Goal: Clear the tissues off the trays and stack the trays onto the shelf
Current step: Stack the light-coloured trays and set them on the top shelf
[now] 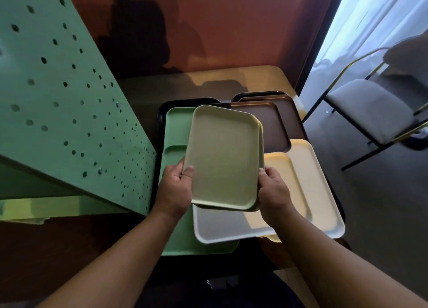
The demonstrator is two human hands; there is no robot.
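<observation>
We hold a pale tray [223, 155] in both hands above the table [261, 78]. Our left hand [174, 188] is closed on its left edge near the near corner, thumb on top of the rim and fingers hidden below. Our right hand [274, 196] is closed on its right edge near the near corner, thumb tip on the rim. A second rim shows just under the tray's right and near edges, so it may be two trays held together; we cannot tell for sure. The tray is tilted a little, its far end higher in view, and its face is bare.

Below it the table is crowded with other trays. A green tray [176, 131] with a divider lies along the table's left edge, on top of a black tray [162, 113]. A white tray [222, 226] lies over the green one's near right part. A cream tray [310, 182] sits toward the table's near right corner, with a smaller yellow tray [289, 180] lying on it. Two brown trays [275, 127] overlap at the far right, partly under the one we hold.

A green perforated shelf [69, 99] stands just beside the table's left edge. A chair [370, 113] stands well apart, off the table's right side.
</observation>
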